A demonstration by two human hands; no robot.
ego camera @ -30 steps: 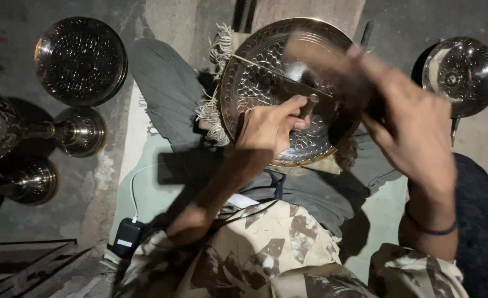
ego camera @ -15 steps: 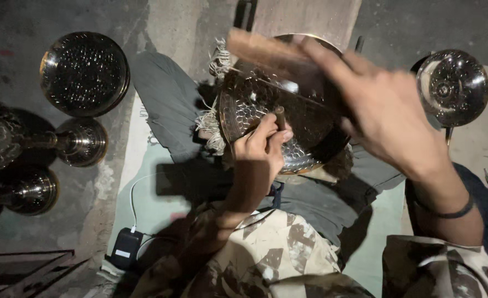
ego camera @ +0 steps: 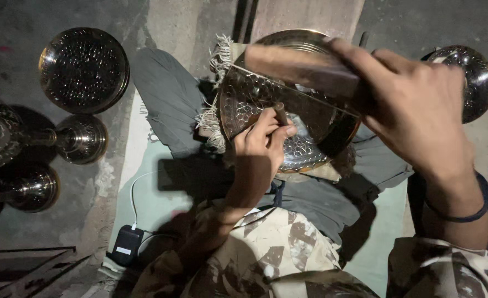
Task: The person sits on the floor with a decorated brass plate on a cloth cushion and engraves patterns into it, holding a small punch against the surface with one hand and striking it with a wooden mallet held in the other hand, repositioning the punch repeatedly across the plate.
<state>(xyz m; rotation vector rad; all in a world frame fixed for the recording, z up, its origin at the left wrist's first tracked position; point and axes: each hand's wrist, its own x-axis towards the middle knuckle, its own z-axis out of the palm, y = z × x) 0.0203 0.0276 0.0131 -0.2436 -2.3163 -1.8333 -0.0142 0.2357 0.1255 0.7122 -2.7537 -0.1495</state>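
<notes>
A round hammered metal plate (ego camera: 255,94) rests on my lap over a fringed cloth (ego camera: 213,118). My left hand (ego camera: 260,140) pinches a short dark punch (ego camera: 281,113) upright against the plate's dimpled surface. My right hand (ego camera: 415,110) is raised above the plate and grips a wooden mallet (ego camera: 299,69), whose head stretches left over the plate. A dark band circles my right wrist.
On the floor at left stand a patterned metal bowl (ego camera: 84,69) and two metal stemmed vessels (ego camera: 81,138) (ego camera: 31,187). Another shiny metal bowl (ego camera: 473,77) sits at the right. A black charger (ego camera: 125,245) with a white cable lies by my left knee.
My right hand has swung the mallet up and over the plate, nearer the camera. My left hand has shifted the punch slightly lower on the plate.
</notes>
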